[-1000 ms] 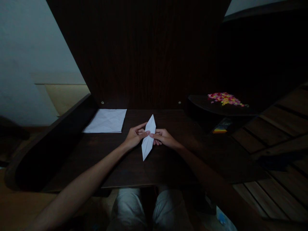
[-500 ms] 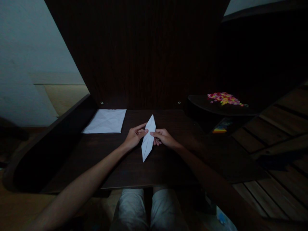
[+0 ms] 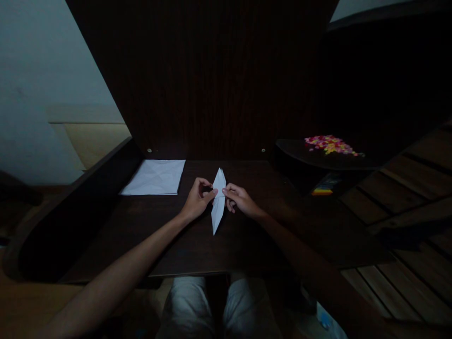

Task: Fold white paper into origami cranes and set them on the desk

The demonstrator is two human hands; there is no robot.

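As I look down in the head view, the paper (image 3: 218, 212) is between my hands over the middle of the desk (image 3: 254, 245), folded long and narrow, one pointed end toward the back panel (image 3: 212, 94) and the other toward me. The far end splits into two tips. My left hand (image 3: 195, 202) pinches its left edge near the middle, thumb on top, forefinger bent beside it. My right hand (image 3: 242, 199) has thumb and forefinger clamped on the right edge, the other fingers curled underneath. I cannot tell whether the paper touches the desk. Well to the left, white sheets (image 3: 155, 177) lie flat near the panel. On the right, a shelf (image 3: 300, 154) bears a heap of small pink, red and yellow bits (image 3: 330, 144). My knees (image 3: 189, 301) show below the desk's edge.
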